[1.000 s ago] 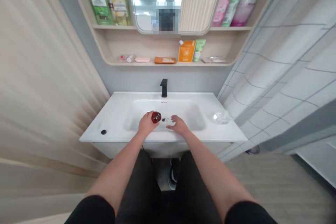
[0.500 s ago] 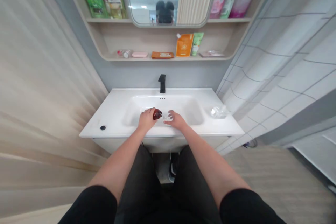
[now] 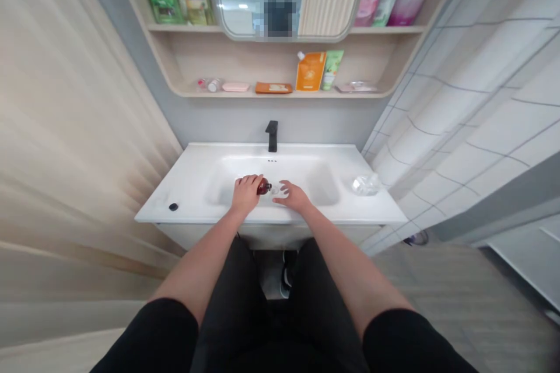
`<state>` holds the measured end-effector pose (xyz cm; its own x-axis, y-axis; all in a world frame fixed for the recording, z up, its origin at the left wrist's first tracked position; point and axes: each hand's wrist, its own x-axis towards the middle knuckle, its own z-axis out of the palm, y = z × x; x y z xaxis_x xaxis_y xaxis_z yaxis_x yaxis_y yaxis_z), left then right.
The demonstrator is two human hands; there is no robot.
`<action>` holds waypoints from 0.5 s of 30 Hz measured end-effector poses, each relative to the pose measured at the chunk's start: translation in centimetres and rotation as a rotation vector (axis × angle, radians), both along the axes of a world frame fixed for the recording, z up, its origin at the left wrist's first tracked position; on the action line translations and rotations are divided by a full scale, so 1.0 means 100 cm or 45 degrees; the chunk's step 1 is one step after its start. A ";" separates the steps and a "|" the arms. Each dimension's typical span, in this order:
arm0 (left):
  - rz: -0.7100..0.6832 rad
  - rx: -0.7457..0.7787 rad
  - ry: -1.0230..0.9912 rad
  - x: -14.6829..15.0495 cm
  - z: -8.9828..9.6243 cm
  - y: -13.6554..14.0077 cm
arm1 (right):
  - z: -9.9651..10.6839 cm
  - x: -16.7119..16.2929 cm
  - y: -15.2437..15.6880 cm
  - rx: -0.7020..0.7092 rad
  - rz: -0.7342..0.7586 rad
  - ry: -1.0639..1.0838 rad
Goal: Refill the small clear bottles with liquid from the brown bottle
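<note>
over the white sink (image 3: 192,186) at the frame's centre, the left hand (image 3: 245,193) is closed around a small dark red bottle (image 3: 263,187), tilted toward the right hand (image 3: 294,197). that hand's fingers curl around a small clear cup (image 3: 275,189). a black faucet (image 3: 272,135) stands just above.

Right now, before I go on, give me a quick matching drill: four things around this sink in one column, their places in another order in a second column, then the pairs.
Things:
1. dark red bottle
2. small black cap
3. black faucet
4. orange pouch

Places:
A. lower shelf under the mirror
B. left rim of the sink
C. in the left hand, tipped over the basin
D. back edge of the sink, centre

Pairs: 1-C, 2-B, 3-D, 4-A
</note>
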<state>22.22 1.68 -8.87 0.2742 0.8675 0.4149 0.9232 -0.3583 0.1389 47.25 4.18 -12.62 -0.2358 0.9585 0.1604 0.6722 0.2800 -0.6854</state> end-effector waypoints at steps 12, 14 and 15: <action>-0.037 0.021 -0.012 0.001 0.001 0.000 | -0.004 -0.001 0.005 -0.036 0.010 -0.011; -0.045 0.026 -0.012 0.001 0.001 0.000 | -0.002 -0.002 0.004 -0.039 0.019 -0.004; -0.048 0.031 -0.010 0.001 0.001 0.000 | -0.001 -0.002 0.003 -0.044 0.019 -0.002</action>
